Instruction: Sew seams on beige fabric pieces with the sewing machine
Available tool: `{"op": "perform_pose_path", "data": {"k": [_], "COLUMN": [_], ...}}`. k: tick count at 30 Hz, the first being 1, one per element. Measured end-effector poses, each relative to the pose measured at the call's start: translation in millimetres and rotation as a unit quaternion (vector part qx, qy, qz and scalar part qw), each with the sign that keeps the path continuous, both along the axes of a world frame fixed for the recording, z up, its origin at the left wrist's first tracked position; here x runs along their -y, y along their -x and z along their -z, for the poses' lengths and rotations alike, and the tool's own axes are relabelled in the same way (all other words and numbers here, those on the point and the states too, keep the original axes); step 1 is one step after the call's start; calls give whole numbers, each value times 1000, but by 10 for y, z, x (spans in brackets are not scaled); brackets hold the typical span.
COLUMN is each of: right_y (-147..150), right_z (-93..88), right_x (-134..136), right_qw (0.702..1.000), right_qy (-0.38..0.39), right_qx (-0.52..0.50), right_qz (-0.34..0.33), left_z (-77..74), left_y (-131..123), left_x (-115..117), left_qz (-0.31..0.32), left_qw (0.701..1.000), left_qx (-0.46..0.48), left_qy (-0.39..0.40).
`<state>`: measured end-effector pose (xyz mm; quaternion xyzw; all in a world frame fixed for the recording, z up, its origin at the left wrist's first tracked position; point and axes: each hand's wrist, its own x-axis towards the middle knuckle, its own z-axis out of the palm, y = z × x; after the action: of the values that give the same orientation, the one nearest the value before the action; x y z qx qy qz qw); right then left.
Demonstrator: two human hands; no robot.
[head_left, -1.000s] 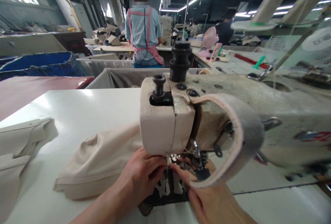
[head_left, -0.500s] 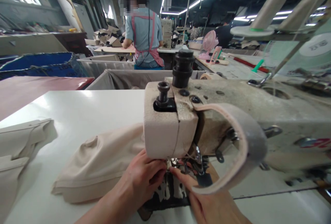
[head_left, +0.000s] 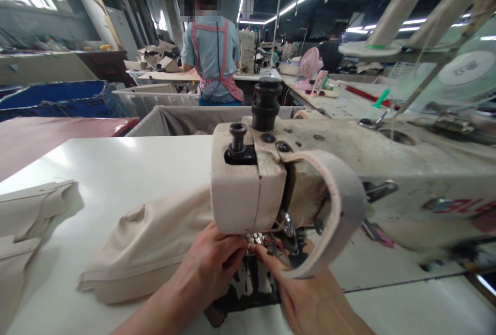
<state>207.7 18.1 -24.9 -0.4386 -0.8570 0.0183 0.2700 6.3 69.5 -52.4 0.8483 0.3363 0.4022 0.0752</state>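
A sewing machine with a worn off-white head stands before me. Close under its head, my left hand has its fingers curled and pressed together at the edge of a beige fabric piece, which bulges out on the table to the left. My right hand reaches in from the other side, index finger pointing at the presser foot, its other fingers partly hidden. A curved leather-like strap arches over that hand. What lies between the two sets of fingertips is too small to make out.
More beige pieces lie at the left on the white table. Thread cones stand at upper right, near a large fan. Beyond the table are a cloth-lined bin, a blue bin and a seated co-worker.
The view has shifted slightly, so the machine and strap appear a little farther left. Both hands stay beside the presser foot, and the fabric lies almost the same.
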Motion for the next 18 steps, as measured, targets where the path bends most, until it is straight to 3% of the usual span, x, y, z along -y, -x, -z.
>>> {"op": "perform_pose_path", "data": {"k": [9,18], "right_y": [-15,2], "right_z": [64,28], "right_x": [-5,5], "right_qw": [1000,1000], "right_qy": [3,1], "right_qx": [18,-7], "right_qz": [-12,-1], "left_z": [47,-130], "left_y": [5,-28], "left_x": [-9,11], "left_qz": [-5,18], "left_qw": [1000,1000], "left_qx": [1,15], "left_qy": [-6,-13]}}
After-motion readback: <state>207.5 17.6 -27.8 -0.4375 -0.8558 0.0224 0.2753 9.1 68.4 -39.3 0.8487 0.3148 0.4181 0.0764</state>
